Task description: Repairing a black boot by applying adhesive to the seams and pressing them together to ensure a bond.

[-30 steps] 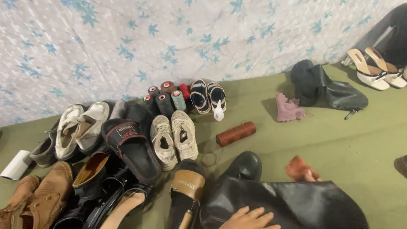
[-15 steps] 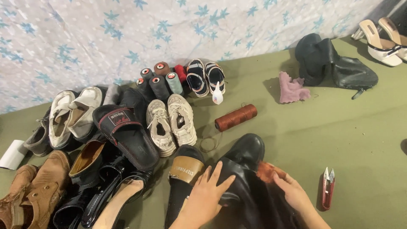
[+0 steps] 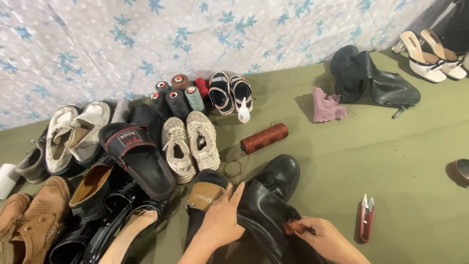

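A black leather boot (image 3: 273, 195) lies on the green floor at the bottom middle, toe pointing up and right. My left hand (image 3: 222, 220) rests flat on the boot's shaft, fingers together. My right hand (image 3: 320, 234) pinches a small reddish-brown piece (image 3: 293, 228) against the boot's side. A red thread snipper (image 3: 366, 217) lies on the floor just right of my right hand. A brown thread spool (image 3: 264, 138) lies on its side above the boot.
Many shoes crowd the left: white sneakers (image 3: 190, 144), a black slide (image 3: 137, 156), brown shoes (image 3: 34, 220), black dress shoes. Several thread cones (image 3: 178, 95) stand by a floral cloth wall. A black bag (image 3: 376, 80), a pink rag (image 3: 327, 107) and white heels (image 3: 430, 54) sit at right.
The view has tilted down and shifted. Both my hands came into view and settled on the black boot; the right hand now pinches the small reddish piece at its side.
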